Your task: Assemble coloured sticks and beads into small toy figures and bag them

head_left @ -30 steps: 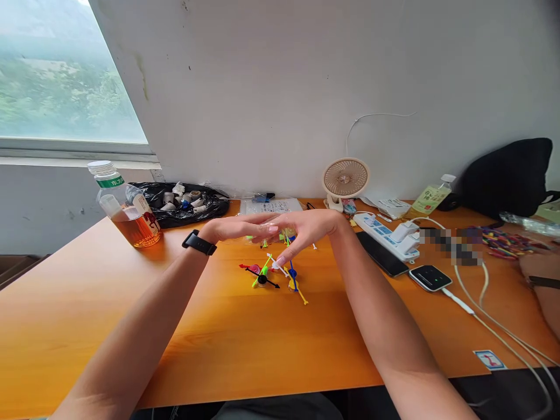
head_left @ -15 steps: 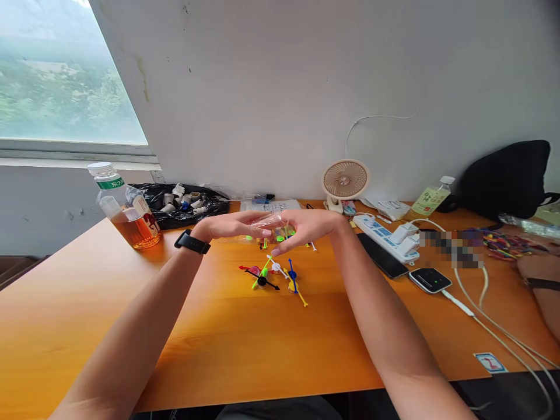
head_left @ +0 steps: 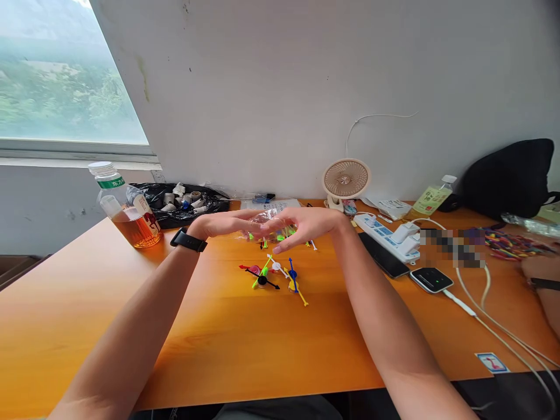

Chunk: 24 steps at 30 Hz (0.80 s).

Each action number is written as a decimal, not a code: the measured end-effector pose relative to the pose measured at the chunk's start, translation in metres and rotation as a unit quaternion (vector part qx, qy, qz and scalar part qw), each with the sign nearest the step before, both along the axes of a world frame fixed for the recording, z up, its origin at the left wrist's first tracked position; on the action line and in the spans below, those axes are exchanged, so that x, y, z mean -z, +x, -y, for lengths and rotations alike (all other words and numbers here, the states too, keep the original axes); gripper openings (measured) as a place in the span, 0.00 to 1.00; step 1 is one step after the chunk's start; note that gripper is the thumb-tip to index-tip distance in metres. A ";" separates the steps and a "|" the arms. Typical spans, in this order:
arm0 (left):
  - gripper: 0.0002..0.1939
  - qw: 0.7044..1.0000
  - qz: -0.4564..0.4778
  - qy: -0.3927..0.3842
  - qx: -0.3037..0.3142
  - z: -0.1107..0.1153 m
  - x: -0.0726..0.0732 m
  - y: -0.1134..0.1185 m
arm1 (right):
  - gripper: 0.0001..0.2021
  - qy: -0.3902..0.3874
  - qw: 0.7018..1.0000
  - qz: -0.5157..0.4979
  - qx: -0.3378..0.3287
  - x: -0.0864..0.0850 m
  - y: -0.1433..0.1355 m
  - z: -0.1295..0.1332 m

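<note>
My left hand (head_left: 227,224), with a black watch band at its wrist, and my right hand (head_left: 308,225) meet over the middle of the table. Between them they hold a crinkled clear plastic bag (head_left: 266,217), fingers pressed around it. Part of the bag is hidden behind the fingers. Just in front lies a loose cluster of small plastic arrow spinners, among them a black one (head_left: 262,280), a blue one (head_left: 293,275), a yellow one (head_left: 298,291) and a white one (head_left: 276,266). More green and white arrow pieces (head_left: 286,234) show behind my hands, partly covered.
A tilted tea bottle (head_left: 135,219) and a black bag of cardboard tubes (head_left: 184,204) stand at the back left. A round fan (head_left: 345,179), a power strip (head_left: 385,236), a phone (head_left: 382,256) and cables are on the right. Another person's arm (head_left: 542,280) rests at the right edge.
The clear bag has shifted and crumpled between my hands, and my fingers have moved slightly on it. The spinners on the table stay where they were.
</note>
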<state>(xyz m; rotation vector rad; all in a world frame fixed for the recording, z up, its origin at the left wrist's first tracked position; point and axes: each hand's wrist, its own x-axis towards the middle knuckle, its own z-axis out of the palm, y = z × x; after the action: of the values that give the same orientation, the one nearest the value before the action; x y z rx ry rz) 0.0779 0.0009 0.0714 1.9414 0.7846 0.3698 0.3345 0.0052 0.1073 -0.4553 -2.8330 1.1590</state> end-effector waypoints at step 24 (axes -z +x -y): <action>0.50 0.984 -0.150 -0.012 -0.094 -0.003 -0.007 -0.042 | 0.16 -0.002 0.990 0.019 0.137 0.012 0.016 -0.017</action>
<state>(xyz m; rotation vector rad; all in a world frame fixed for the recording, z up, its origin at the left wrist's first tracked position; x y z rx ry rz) 0.0360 0.0039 0.0786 1.9298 1.1684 0.1790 0.3503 0.0224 0.0953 -0.8426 -2.6879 1.1111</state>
